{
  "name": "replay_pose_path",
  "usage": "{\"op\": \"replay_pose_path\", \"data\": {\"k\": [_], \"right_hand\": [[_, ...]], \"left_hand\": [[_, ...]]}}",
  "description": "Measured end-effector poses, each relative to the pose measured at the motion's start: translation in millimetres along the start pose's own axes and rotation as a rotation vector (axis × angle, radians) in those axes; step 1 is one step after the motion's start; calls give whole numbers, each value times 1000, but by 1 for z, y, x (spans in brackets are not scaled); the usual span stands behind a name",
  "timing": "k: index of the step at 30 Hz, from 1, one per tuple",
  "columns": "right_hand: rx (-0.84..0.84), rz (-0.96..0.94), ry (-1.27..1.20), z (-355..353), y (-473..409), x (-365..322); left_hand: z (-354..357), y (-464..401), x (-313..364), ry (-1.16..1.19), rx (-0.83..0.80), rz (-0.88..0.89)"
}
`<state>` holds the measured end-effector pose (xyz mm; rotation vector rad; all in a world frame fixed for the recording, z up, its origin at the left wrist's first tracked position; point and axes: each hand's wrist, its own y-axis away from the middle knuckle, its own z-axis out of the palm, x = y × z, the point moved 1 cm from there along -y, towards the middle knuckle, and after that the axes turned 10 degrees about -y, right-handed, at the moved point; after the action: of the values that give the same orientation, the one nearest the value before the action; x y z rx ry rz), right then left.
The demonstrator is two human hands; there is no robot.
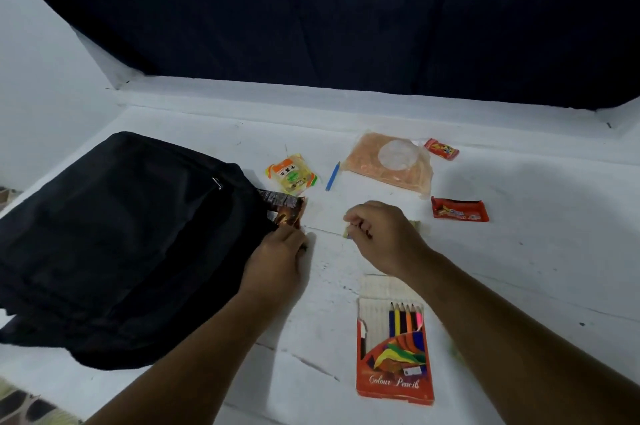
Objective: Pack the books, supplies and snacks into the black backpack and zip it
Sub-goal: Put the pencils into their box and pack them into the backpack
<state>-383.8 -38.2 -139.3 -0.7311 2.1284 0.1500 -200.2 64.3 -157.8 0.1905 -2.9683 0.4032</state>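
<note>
**Hands at the backpack opening, snacks spread on the white surface**

Black backpack (117, 244) flat on the left part of the white surface (519, 268), opening turned to the right. Dark brown snack wrapper (285, 211) half out of this opening, just above the left hand (277, 263). Left hand at the bag's edge, fingers bent down onto it; grip on fabric or wrapper not possible to tell. Right hand (381, 234) near the middle, fingers curled, pinching a small pale item (347, 234), mostly hidden under the hand.

Behind the hands: yellow snack packet (291, 175), blue pencil (332, 176) just beside it, then an orange transparent pouch (393, 164). Small red packet (441, 149) at the far corner of the pouch, red wrapper (460, 209) to the right of the right hand. Colour pencil box (394, 348) close to the viewer, open at top, pencil tips visible, lying between the two forearms and partly under the right one.
</note>
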Motion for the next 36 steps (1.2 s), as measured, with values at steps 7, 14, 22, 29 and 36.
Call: {"op": "replay_pose_path", "data": {"k": [7,14,22,29,36], "right_hand": [[57,95,50,29,-73,-4],[115,233,160,41,-110,4],[132,403,52,32,-91,-8],[288,366,-194,11,-4,-29],[395,391,-161,-6,77,-31]], "left_hand": [[16,19,-6,229,175,91],[16,18,-10,314,191,214],[16,20,-18,460,218,242],[21,19,-21,555,218,294],[21,25,-14,558,159,501]]}}
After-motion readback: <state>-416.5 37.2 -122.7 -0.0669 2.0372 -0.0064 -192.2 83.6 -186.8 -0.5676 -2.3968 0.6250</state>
